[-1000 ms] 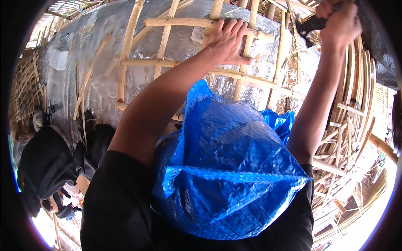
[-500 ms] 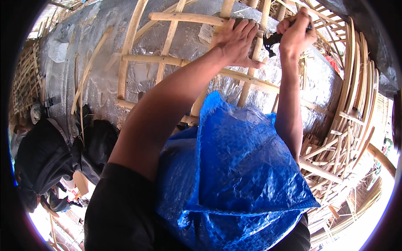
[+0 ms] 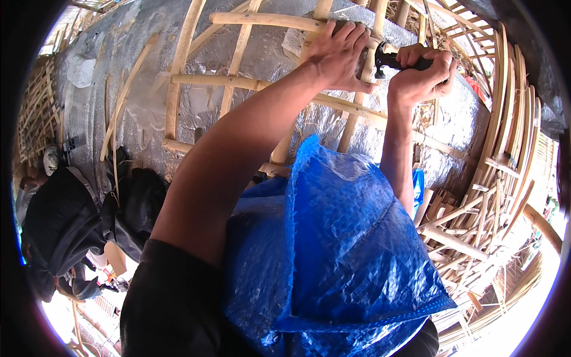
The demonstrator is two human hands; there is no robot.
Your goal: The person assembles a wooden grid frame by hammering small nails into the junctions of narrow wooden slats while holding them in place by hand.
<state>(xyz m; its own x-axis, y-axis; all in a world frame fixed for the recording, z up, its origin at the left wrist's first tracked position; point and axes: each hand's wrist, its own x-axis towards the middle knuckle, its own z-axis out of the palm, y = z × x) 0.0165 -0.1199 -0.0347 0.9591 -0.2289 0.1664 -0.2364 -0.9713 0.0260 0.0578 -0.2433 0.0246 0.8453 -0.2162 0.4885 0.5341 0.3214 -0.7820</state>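
Note:
A frame of crossed bamboo poles (image 3: pixel 229 81) lies over a silvery, foil-like sheet (image 3: pixel 140 89). At its far side my left hand (image 3: pixel 339 56) grips a bamboo pole, fingers bent over it and thumb stretched to the right. Something dark shows under those fingers, too covered to name. Just right of it, my right hand (image 3: pixel 422 77) is closed around the black handle of a tool (image 3: pixel 389 60). A black crosspiece at the tool's left end sits beside an upright bamboo pole (image 3: pixel 376 41). Its working end cannot be made out.
Blue woven plastic sheeting (image 3: pixel 357 238) bulges up between my arms. Dark cloth (image 3: pixel 65 220) hangs at the left, near a woven bamboo lattice (image 3: pixel 38 113). Long bamboo strips (image 3: pixel 505 113) stand bundled at the right, above a heap of split pieces (image 3: pixel 470 232).
My right hand has come down and to the right, turning so the tool's handle lies more level. My left hand stays nearly in place. The blue sheeting has shifted slightly.

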